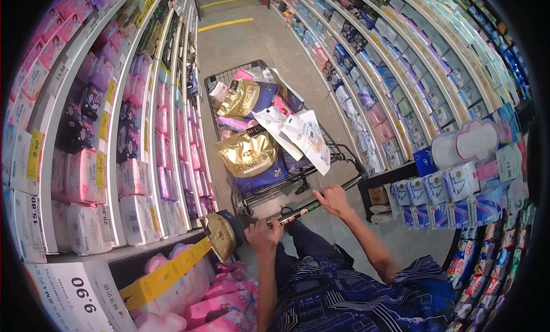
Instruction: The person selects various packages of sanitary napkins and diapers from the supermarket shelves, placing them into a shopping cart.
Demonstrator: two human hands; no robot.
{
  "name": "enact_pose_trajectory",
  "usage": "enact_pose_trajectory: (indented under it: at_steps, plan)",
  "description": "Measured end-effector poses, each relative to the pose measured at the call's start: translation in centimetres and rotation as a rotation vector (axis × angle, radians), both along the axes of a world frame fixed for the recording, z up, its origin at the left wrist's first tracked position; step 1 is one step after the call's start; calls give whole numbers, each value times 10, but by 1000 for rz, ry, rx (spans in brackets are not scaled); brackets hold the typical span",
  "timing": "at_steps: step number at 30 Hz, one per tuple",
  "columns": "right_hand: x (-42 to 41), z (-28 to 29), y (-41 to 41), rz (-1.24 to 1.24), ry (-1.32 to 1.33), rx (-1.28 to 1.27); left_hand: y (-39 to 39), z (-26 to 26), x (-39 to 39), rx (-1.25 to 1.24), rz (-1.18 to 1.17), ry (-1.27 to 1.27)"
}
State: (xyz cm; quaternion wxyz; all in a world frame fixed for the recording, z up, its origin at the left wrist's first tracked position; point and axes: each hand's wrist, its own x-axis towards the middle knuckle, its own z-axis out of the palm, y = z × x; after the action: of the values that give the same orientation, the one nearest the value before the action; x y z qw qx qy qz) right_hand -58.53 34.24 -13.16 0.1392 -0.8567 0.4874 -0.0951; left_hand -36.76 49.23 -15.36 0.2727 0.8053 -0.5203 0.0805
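Both my hands grip the handlebar (296, 217) of a black wire shopping cart (262, 199). My left hand (263, 234) is wrapped around the bar near its left end. Farther right, my right hand (333, 199) is closed over the same bar. In the basket, a gold and dark blue plastic pack (251, 160) lies nearest me, with a similar gold and blue pack (247, 98) beyond it. Two white pouches (307, 138) rest on the right side of the load, partly over the basket's edge. Pink packages (243, 74) show between them, partly hidden.
Shelves (124, 203) of pink and purple packages line the left side, close to the cart. Shelves (386, 113) with blue and white packages run along the right. A gold pack (221, 233) hangs from a yellow strip (172, 272). Ahead, yellow lines (225, 24) cross the grey floor.
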Motion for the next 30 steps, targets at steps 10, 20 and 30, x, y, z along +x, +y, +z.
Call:
enact_pose_trajectory:
  at_steps: [10,20,30]
  plan:
    - [-41,-24,37,-45,20,-121,37,-3,-45,-30,84,-27]
    - [-82,-27,56,-39,-37,-108,64,-13,-94,-3,101,-75]
    - [-101,-24,97,-71,-124,-160,99,-10,-112,92,68,-93]
